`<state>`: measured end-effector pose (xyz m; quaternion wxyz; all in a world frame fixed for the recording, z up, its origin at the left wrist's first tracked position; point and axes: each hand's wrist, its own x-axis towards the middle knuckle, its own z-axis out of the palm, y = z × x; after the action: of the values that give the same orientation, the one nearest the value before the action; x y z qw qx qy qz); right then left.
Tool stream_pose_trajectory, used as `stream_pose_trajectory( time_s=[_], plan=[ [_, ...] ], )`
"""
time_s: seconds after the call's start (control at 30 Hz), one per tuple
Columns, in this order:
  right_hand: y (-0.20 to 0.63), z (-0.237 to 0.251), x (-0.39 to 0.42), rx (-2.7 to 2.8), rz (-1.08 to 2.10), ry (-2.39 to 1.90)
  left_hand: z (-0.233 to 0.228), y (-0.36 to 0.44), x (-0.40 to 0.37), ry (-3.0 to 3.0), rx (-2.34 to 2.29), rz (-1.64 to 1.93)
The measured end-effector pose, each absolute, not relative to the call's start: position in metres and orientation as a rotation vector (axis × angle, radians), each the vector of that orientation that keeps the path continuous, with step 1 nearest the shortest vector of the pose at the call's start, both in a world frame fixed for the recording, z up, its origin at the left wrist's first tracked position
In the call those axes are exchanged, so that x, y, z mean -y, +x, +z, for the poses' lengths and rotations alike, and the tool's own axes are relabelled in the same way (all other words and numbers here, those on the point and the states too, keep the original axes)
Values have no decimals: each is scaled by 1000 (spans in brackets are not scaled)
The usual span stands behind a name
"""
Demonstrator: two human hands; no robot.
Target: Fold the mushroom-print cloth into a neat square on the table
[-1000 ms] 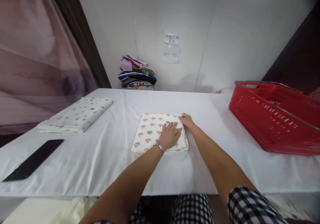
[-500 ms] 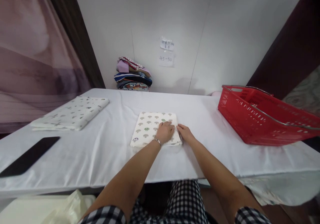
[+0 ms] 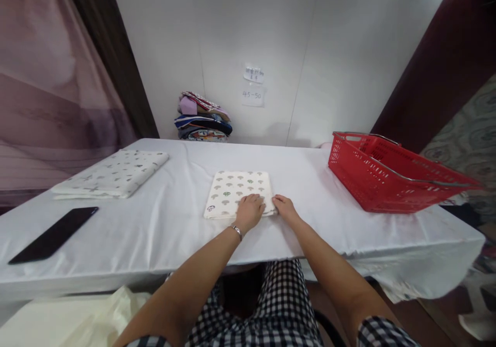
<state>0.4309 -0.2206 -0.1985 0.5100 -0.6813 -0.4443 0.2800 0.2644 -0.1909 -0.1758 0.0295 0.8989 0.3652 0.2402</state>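
A folded white cloth point(image 3: 230, 184) printed with grey mushrooms and a few green figures lies flat in the middle of the table. My left hand point(image 3: 250, 210), with a bracelet at the wrist, rests on its lower right part, fingers stretched out over the fabric. At the cloth's right edge, the fingers of my right hand point(image 3: 285, 207) are drawn together on the border near the front corner; the fingertips are partly hidden.
A larger folded patterned cloth point(image 3: 116, 174) lies at the left, with a flat black object point(image 3: 54, 235) in front of it. At the right stands a red basket point(image 3: 383, 181). A pile of folded fabrics point(image 3: 203, 119) is against the wall behind the white-covered table point(image 3: 310, 171).
My left hand has slid toward the cloth's front edge. My right hand stays at the right edge. The camera view has shifted slightly.
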Motion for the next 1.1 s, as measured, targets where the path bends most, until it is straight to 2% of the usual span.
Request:
stream_pose_trajectory(
  time_s=[0.4, 0.8, 1.1],
  plan=[
    [418, -201, 210, 994, 642, -1732, -185, 265, 192, 2752, -1148, 793],
    [419, -204, 211, 1033, 573, -1758, -167, 272, 191, 2680, -1240, 563],
    [426, -204, 185, 986, 519, -1858, -178, 272, 197, 2819, -1217, 622]
  ],
)
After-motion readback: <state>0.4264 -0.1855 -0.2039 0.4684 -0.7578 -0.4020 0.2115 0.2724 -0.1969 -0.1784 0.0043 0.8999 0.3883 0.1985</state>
